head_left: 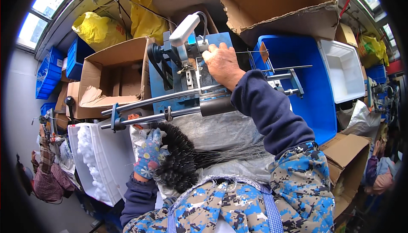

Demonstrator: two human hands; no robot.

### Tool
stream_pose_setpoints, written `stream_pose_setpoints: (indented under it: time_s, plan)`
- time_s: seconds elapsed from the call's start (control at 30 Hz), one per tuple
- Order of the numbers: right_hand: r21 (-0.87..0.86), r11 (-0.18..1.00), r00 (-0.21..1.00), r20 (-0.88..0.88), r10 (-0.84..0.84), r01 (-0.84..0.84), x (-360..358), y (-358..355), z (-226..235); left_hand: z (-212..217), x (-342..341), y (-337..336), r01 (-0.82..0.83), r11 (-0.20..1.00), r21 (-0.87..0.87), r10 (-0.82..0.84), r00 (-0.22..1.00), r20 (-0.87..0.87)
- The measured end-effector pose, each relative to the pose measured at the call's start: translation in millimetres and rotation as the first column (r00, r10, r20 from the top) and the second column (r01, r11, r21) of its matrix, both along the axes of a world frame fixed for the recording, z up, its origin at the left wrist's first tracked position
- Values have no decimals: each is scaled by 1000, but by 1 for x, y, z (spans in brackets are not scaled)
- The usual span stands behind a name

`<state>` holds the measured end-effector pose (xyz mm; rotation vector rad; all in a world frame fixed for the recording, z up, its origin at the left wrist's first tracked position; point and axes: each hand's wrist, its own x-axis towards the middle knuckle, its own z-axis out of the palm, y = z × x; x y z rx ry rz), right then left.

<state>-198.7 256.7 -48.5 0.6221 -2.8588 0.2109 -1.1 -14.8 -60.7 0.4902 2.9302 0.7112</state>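
Observation:
My left hand [148, 155], in a flowered light-blue glove, is bent at the left edge of a thick bundle of thin wire rods with black bristly ends [176, 156]. Its fingers look closed, but what they hold is hidden against the bristles. The rods' bare wire ends [231, 154] trail right across a whitish sheet over my lap. My bare right hand [223, 65] reaches onto a blue bench machine [161, 78], fingers curled down beside its metal fixture. Its fingertips are pressed together there; what is between them is too small to make out.
Two steel rails [157, 105] cross in front of the machine. A cardboard box [112, 73] stands left, a blue bin [316, 92] right, with a white tub [343, 71] beyond. A white crate [104, 165] holds white fluffy pieces. Other people [51, 180] work at the far left and right.

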Motion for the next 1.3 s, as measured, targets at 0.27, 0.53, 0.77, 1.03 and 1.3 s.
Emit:
stream_pose_setpoints:
  time_s: [0.27, 0.53, 0.77, 1.03, 1.3]
  plan:
    - [-47, 998, 999, -26, 38, -39, 0, -1, -4, 19, -3, 7, -106, 975, 195, 79, 987, 142]
    - [-112, 993, 983, 181, -2, 22, -13, 3, -10, 82, -9, 18, -348, 732, 586, 375, 924, 80]
    - [-89, 996, 1000, 1, -23, 23, 30, 33, -1, 108, 1, -34, -76, 449, 890, 279, 959, -59]
    - [-162, 979, 975, 204, -93, 127, 37, 26, 0, 100, -17, 15, -103, 303, 947, 284, 959, 13]
    - [-122, 992, 998, 62, -16, 24, 38, -26, -8, 93, -9, 9, -178, 217, 960, 309, 945, 106]
